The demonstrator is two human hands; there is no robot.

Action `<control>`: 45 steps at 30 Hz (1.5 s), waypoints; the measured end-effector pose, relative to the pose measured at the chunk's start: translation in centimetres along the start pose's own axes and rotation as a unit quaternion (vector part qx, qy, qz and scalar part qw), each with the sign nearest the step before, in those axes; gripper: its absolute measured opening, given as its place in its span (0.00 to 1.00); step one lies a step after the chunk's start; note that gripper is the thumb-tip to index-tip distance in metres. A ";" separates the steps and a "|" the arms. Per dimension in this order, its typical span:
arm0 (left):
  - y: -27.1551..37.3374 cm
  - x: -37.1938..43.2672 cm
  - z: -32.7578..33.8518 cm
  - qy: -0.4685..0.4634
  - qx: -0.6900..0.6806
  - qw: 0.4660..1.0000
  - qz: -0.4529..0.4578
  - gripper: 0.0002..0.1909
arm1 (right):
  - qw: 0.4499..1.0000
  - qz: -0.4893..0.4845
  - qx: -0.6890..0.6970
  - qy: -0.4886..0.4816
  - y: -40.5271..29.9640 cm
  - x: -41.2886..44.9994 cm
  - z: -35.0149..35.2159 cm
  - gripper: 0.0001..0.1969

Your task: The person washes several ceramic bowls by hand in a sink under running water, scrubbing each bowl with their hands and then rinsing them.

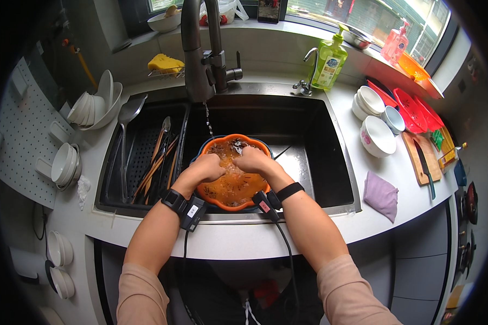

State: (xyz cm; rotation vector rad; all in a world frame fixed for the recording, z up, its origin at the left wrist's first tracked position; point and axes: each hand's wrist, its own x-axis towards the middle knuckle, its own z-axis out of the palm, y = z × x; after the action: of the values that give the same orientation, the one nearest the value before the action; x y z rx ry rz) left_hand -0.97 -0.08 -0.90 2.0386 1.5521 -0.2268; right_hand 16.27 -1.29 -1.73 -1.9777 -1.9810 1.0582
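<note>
An orange scalloped plastic basin, with a blue rim showing around it, stands in the black sink, filled with water and small dark bits. My left hand is over the basin's left part, its fingers bent down toward the water. On the right, my right hand reaches into the basin near its upper side, fingers curled. Whether either hand grips anything is hidden by the fingers and the cloudy water. A thin stream of water falls from the grey faucet at the basin's back left edge.
A black drain tray with chopsticks and a metal ladle fills the sink's left side. Bowls, a purple cloth and a knife on a cutting board lie right. Green soap stands behind.
</note>
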 end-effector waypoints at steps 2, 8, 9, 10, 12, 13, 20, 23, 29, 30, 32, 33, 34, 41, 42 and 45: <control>0.0 0.1 0.1 -0.001 -0.006 1.000 0.003 0.21 | 0.999 -0.006 -0.021 -0.048 0.3 0.2 0.3 0.25; -0.2 -1.7 -0.7 -0.025 0.056 0.998 0.031 0.22 | 0.931 -0.137 0.269 -0.207 -1.5 -1.1 -0.7 0.15; -0.3 -1.9 -0.7 -0.027 0.025 0.998 0.042 0.22 | 0.930 -0.136 0.270 -0.207 -1.4 -1.2 -0.6 0.15; -0.3 -2.1 -0.8 -0.030 -0.006 0.998 0.052 0.22 | 0.918 -0.144 0.316 -0.188 -1.3 -1.3 -0.5 0.15; 0.3 -2.0 -1.4 -0.059 -0.031 0.998 0.020 0.21 | 0.904 -0.151 0.363 -0.170 -1.2 -1.3 -0.3 0.14; 0.5 -2.0 -1.6 -0.087 -0.056 0.995 -0.013 0.21 | 0.943 -0.124 0.275 -0.140 -1.2 -1.2 -0.2 0.16; -0.9 0.3 0.5 -0.003 0.042 0.999 0.024 0.23 | 0.991 0.038 -0.075 -0.107 -0.8 -1.5 -0.4 0.21; -0.8 -0.1 0.3 -0.042 0.062 0.997 0.016 0.25 | 0.989 0.016 -0.100 -0.105 0.1 -0.8 0.4 0.18; 0.7 -2.0 -1.1 -0.073 -0.022 0.997 0.005 0.22 | 0.887 -0.115 0.395 -0.209 -0.9 -1.3 -1.0 0.25; 1.4 -2.6 -1.4 -0.061 -0.023 0.998 0.003 0.20 | 0.904 -0.116 0.361 -0.197 -0.7 -1.1 -0.8 0.24; -1.2 -0.5 -0.1 -0.032 -0.012 0.999 0.006 0.18 | 0.920 -0.120 0.329 -0.175 -1.5 -1.0 -0.6 0.20; -1.8 0.4 0.5 -0.005 -0.005 1.000 0.012 0.17 | 0.920 -0.118 0.333 -0.170 -1.5 -0.6 -0.4 0.20; -0.6 0.2 0.4 -0.002 0.016 1.000 0.013 0.16 | 0.972 -0.099 0.194 -0.090 -1.0 -0.3 -0.3 0.18; -1.3 0.7 0.9 0.048 -0.047 0.998 0.008 0.20 | 0.997 0.022 -0.025 0.065 -0.6 -2.4 -0.6 0.18; -2.4 0.6 0.5 0.075 -0.030 0.996 0.034 0.22 | 0.998 0.020 -0.023 0.056 -1.6 -2.9 -0.9 0.19; -2.9 1.7 1.1 0.093 -0.082 0.992 0.038 0.20 | 0.997 0.043 -0.046 0.036 -1.4 -3.1 -1.4 0.21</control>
State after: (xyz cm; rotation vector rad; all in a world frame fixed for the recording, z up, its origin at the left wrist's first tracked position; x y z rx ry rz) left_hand -2.88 1.27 -3.50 2.0304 1.5431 0.1212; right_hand 16.24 -3.47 1.20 -2.1334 -1.9578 0.9155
